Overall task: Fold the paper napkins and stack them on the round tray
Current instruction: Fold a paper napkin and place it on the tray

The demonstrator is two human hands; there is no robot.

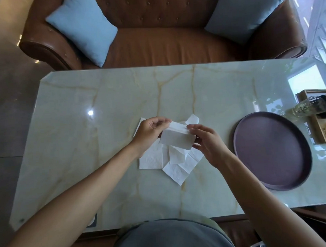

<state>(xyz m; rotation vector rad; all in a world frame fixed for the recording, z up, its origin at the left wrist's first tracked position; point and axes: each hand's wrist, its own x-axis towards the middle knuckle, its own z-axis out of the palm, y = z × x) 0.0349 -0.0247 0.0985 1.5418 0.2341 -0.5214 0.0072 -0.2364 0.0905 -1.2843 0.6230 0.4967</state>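
Head view shows the left hand [149,128] and right hand [208,140] pinching a folded napkin [177,139] above loose napkins [159,160] on the bench [85,144], round tray [270,153] at three o'clock.

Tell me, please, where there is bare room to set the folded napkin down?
The tray is bare, right of the hands. Bare tabletop also lies left of the loose napkins. It is crowded under the folded napkin and around the bottle.

no readable text, small label on wooden box [320,134] too blurred
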